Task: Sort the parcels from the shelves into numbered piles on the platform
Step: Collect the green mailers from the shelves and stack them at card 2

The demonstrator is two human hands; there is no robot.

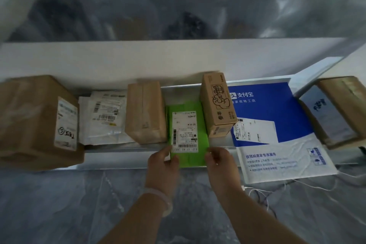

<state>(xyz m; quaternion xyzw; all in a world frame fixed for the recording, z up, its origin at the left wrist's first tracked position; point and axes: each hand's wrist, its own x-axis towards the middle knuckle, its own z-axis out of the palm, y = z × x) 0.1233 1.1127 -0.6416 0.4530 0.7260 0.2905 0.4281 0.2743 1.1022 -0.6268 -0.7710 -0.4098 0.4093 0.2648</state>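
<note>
Pinched green parcel [187, 125] at near corners with left hand [163, 161] and right hand [219, 161]. Lay flat on shelf [118, 147] between low box [145, 113] and tall box [217, 105], near end past lip. Needed straight, level pull, kept clear of tall box, judged liable to tip.

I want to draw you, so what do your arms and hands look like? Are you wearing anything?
No gloves and no sleeves in view: the left hand and right hand are bare. The only thing worn is a pale, smooth bangle round the left wrist.
</note>
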